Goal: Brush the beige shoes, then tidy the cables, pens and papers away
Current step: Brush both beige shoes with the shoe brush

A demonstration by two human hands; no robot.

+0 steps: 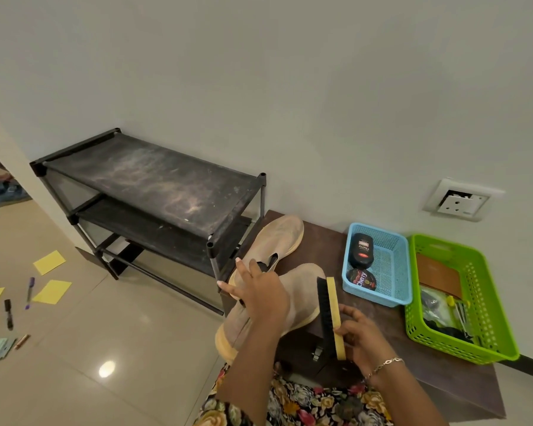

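The left hand (pixel 260 290) lies palm down across the near beige shoe (pixel 302 290), wrist bent and forearm coming up from the bottom edge; its fingers (pixel 239 264) are spread and almost straight, reaching past the shoe's opening, so it presses on the shoe rather than gripping it. The right hand (pixel 357 333) comes in from the lower right with a thin bracelet (pixel 385 364) at the wrist; its fingers are curled round the near end of the brush (pixel 331 315), holding the yellow wooden back upright on its edge, black bristles turned left towards the shoe's side; whether the bristles touch cannot be told.

The near shoe rests on the low dark table (pixel 320 250), its heel end hanging over the near left edge; the far beige shoe (pixel 277 238) lies just behind it, sole rim up, toe towards the wall. To the right stands a blue basket (pixel 394 259) with a black polish bottle (pixel 362 247) and a round tin (pixel 361 279); beside it, a green basket (pixel 486 302) of mixed items. Left of the table stands a dusty black shoe rack (pixel 154 176). On the floor well to the left lie yellow papers (pixel 49 262), a purple pen (pixel 30 292) and a black marker (pixel 8 315).
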